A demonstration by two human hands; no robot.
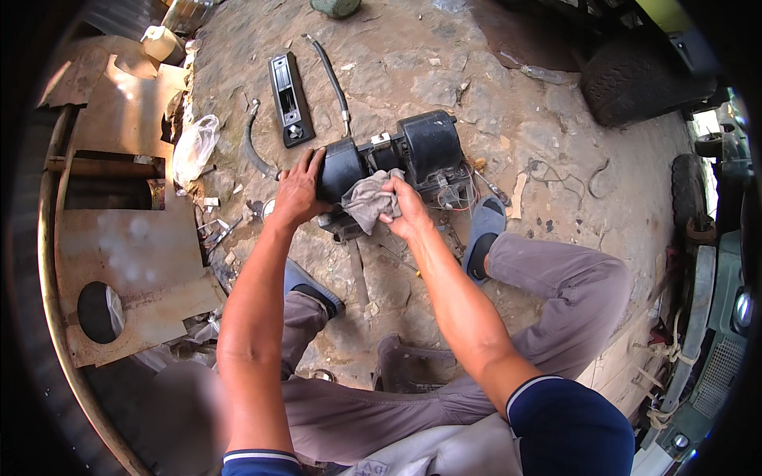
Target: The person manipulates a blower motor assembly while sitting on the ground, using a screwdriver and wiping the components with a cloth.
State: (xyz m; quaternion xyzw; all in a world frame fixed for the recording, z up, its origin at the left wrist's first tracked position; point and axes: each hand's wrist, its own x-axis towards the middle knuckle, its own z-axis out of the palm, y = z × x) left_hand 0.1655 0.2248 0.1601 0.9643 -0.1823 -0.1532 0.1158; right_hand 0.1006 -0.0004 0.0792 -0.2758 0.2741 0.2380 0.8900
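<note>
A black car blower unit with two rounded drum housings sits on the ground between my feet. My left hand grips its left drum, thumb on the near side and fingers over the top. A crumpled grey rag is bunched in my right hand, against the near side of that drum. The rag hides part of the unit's middle. Loose wires hang at the unit's right end. Past it lie a black control panel and a black hose; another hose curves at the left.
At the left stands a rusty sheet-metal panel with cut-outs, beside a white plastic bag. A tyre is at the far right, and a green vehicle front borders the right side. Thin wire lies on the rough ground.
</note>
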